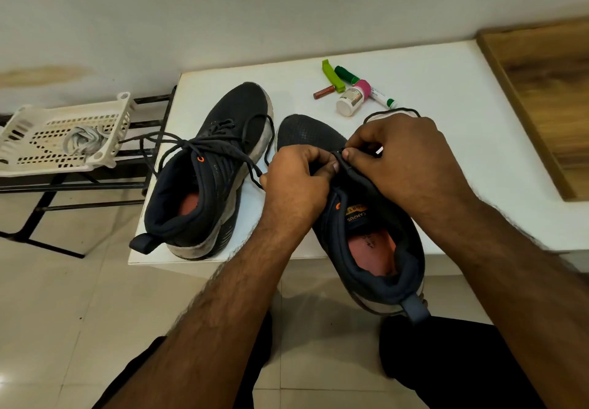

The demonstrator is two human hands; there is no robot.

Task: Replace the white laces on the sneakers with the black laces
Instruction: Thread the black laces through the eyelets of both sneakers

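- Right sneaker (366,217) overhangs the table (446,67) edge; left hand (296,179) braces it, fingers curled.
- Right hand (401,156) pinches black lace (345,164); feed tip squarely through eyelet, keeping tension even.

A room at home, by the look of it.

I'm sitting at a small white surface (446,67) pushed against a plain painted wall (223,10) that has a brownish stain low down, with pale glossy floor tiles (63,297) under my knees. Household odds and ends lie at the far side of the surface: a white pill bottle (350,102), a green marker (366,86), a lime-green clip (331,74) and a small reddish battery (323,92). To my left a white plastic basket (38,140) sits on a black metal rack (95,185), and a wood-grain panel (541,99) edges the surface on my right. Two worn dark sneakers (223,128) sit in front of me.
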